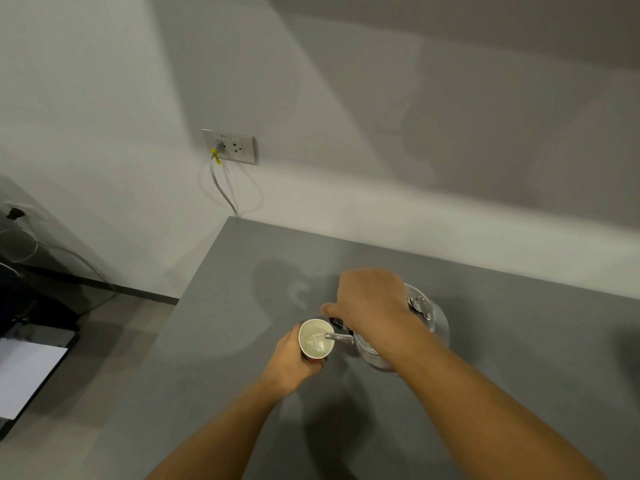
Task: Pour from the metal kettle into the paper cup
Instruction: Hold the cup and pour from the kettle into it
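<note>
**Pouring stage: spout over cup**

Grey matte worktop (214,341) set against a white wall is shown. The white paper cup (316,339) is encircled low on its wall by the left hand (289,363), near the worktop's left edge. The shiny round metal kettle (420,327) is tipped leftward by the right hand (372,303), closed over its dark handle; the spout reaches past the rim. Liquid appears to be entering the cup. Next, levelling the kettle before overfilling is judged necessary.
</note>
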Available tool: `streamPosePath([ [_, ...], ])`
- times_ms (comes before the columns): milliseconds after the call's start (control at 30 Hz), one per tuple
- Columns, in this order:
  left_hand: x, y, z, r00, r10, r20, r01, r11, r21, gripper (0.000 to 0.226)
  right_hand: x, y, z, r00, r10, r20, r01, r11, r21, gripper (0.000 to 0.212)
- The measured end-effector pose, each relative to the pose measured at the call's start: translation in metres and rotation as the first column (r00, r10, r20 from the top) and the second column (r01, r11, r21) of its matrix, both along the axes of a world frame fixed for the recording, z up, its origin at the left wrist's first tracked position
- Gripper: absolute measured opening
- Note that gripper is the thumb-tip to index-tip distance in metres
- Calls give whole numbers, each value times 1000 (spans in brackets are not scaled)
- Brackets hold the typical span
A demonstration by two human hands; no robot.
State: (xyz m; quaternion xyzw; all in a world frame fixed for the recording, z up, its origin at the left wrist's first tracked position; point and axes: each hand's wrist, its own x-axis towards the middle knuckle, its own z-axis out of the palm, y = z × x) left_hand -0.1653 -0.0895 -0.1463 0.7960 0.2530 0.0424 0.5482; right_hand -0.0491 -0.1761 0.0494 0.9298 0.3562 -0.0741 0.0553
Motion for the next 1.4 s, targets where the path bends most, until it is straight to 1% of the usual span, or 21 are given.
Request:
streamPosePath([
  [467,0,0,-1,1000,-3,-2,3,1000,13,66,-1,-4,0,1000,7,11,-8,999,35,46],
  [767,1,1,-1,1000,10,-20,-9,1000,20,65,3,-10,0,998,-53,-46,55,997,54,45],
  [967,1,0,-2,999,21,-37,-20,1000,24,65,8,-22,3,988,-106,-116,115,990,80,44],
  [1067,1,-1,0,996,32,-78,-30,999,24,64,7,-32,4,981,-134,-141,150,983,108,47],
  [1133,0,-1,3,995,27,-98,-25,999,25,59,7,-39,3,974,-159,-159,181,974,136,49],
  [1300,-7,-7,9,990,21,-142,-5,994,108,51,-1,-59,-1,948,-246,-201,284,940,189,53],
  [1367,-13,-30,14,987,-23,-161,39,994,99,45,-10,-92,0,926,-295,-236,345,913,215,54],
  [1400,-18,-29,10,985,-11,-171,28,995,95,42,-12,-93,-4,925,-288,-249,345,911,228,55],
])
